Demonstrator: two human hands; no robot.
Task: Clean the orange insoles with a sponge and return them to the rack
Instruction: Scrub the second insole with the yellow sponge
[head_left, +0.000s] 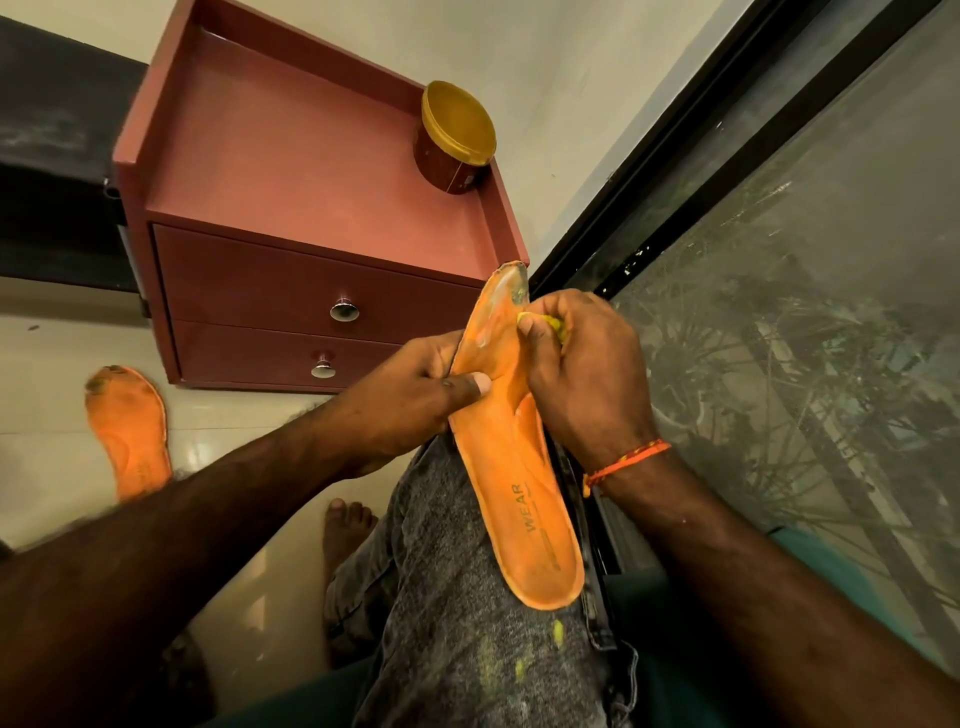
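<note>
Across the person's lap, the orange insole (511, 467) is being scrubbed at its dirty toe, left hand (415, 395) pinching its edge, right hand (582, 364) curled round a yellow sponge (551, 325); next comes the second insole (130, 431) on the floor beside the drawer unit (291, 218) carrying a gold-lidded jar (457, 135).

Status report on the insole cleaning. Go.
Left hand grips long orange foam insole on lap. Right hand presses small yellow sponge at its dirty toe. Second orange insole on floor. No obstruction.
</note>
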